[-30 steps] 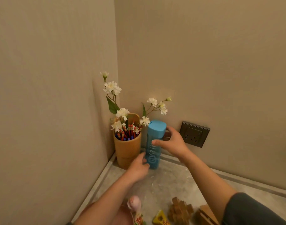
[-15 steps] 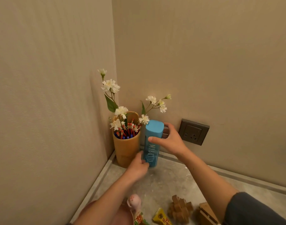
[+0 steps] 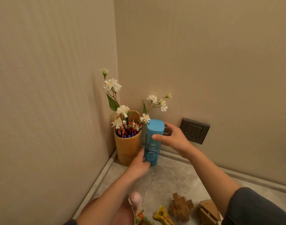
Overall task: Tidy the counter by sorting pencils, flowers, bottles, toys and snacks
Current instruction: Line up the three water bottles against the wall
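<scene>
In the corner where the two beige walls meet, a bamboo holder (image 3: pixel 127 148) stands upright on the grey table (image 3: pixel 171 177), close against the left wall. It is packed with red and blue pencils (image 3: pixel 129 129), eraser ends up, and white flowers (image 3: pixel 112 84) rise out of it and lean right over the next item. Just right of the holder, near it but whether touching cannot be told, the blue bottle (image 3: pixel 153 142) stands upright with its base on the table and white lettering down its front. The left hand (image 3: pixel 139 165) has its grip closed round the bottle's lower part from the left side, squeezed between bottle and holder. The right hand (image 3: pixel 173 138) clamps the bottle just under the cap, thumb across the front and fingers behind. Behind that hand a dark wall socket (image 3: pixel 195 130) sits on the back wall. Along the near edge, well apart from the bottle, lie a pink toy (image 3: pixel 135 198), two snack packets (image 3: pixel 163 215), a wooden puzzle (image 3: pixel 181 207) and a wooden block (image 3: pixel 209 211), partly cut off by the frame and the right sleeve
</scene>
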Available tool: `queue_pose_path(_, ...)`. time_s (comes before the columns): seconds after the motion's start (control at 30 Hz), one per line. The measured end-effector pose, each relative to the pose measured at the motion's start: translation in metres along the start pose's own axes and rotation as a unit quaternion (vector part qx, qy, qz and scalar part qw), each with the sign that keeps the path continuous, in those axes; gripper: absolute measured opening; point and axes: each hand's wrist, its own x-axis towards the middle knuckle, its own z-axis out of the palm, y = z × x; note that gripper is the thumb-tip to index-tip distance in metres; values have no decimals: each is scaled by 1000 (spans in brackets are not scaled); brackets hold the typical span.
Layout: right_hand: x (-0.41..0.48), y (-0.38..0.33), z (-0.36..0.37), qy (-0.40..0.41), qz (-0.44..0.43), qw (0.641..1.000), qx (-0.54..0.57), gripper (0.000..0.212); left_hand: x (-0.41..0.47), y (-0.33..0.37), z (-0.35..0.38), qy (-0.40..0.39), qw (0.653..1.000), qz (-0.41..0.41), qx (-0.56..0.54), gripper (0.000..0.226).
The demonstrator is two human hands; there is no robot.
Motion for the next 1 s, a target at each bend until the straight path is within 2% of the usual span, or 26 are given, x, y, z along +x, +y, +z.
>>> queue_pose_path(0.13, -1, -1, -1, -7, 12, 1000, 3, 77, -3, 1, 1, -1, 1000, 1, -3, 69)
queue_pose_path(0.2, -5, -1, -1, -8, 23, 1000, -4, 89, -6, 2, 0, 1, 1000, 2, -1, 69)
queue_pose_path(0.33, -24, 0, -4, 31, 52, 998, -15, 103, -20, 4, -4, 9, 1000, -5, -15, 73)
queue_pose_path(0.47, -67, -10, -8, 63, 60, 996, -5, 91, -47, 7, -4, 21, 1000, 9, -19, 61)
queue_pose_path(0.6, -126, -30, -14, 80, 38, 996, 5, 71, -83, 9, 6, -2, 999, 41, -33, 44)
queue_pose_path(0.73, -189, -32, -4, 48, 41, 998, -14, 55, -114, -3, 14, -36, 995, 92, -17, 31)
queue_pose_path(0.87, -240, -10, 11, 22, 75, 997, -11, 52, -148, -33, 24, -37, 989, 145, -16, 25)
queue_pose_path(0.93, -260, 5, 16, 19, 89, 996, -10, 51, -164, -50, 30, -64, 985, 162, 15, 28)
queue_pose_path(1.0, -278, 20, 20, 5, 100, 995, -17, 50, -178, -66, 34, -93, 971, 188, 113, 34)
